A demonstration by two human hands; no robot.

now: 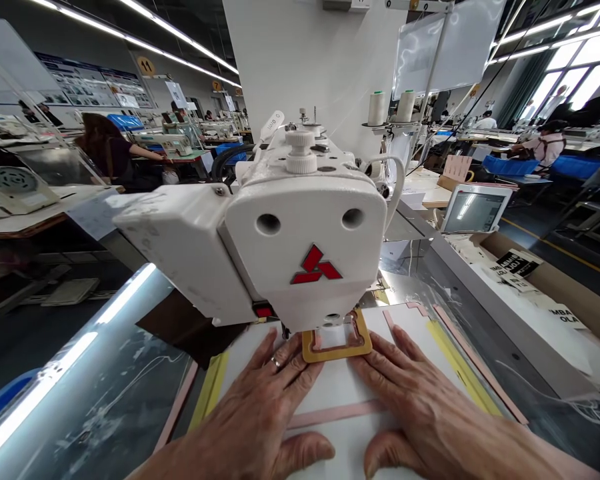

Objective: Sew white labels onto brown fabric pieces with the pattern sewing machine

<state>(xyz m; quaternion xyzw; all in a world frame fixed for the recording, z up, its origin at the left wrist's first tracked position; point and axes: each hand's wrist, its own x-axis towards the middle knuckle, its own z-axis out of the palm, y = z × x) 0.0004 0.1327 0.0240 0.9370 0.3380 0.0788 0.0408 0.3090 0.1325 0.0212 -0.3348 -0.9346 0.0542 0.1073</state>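
A white sewing machine [305, 233] with a red three-part emblem fills the middle of the view. Under its head, a yellow-brown frame [337, 353] rests on a white sheet [330, 390] that carries pink strips and yellow edging. My left hand [275, 393] lies flat on the sheet, fingertips at the left side of the frame, a ring on one finger. On the other side, my right hand [405, 387] is spread flat with its fingertips by the frame's right corner. Both thumbs point inward. The needle area is mostly hidden behind the machine head.
To the right stands a long box [535, 300] holding printed white and black labels. A small screen [475, 210] sits behind it. Two thread cones [377, 109] stand at the back. A bright light tube [65, 360] runs along the left. A seated co-worker [113, 150] is at another machine.
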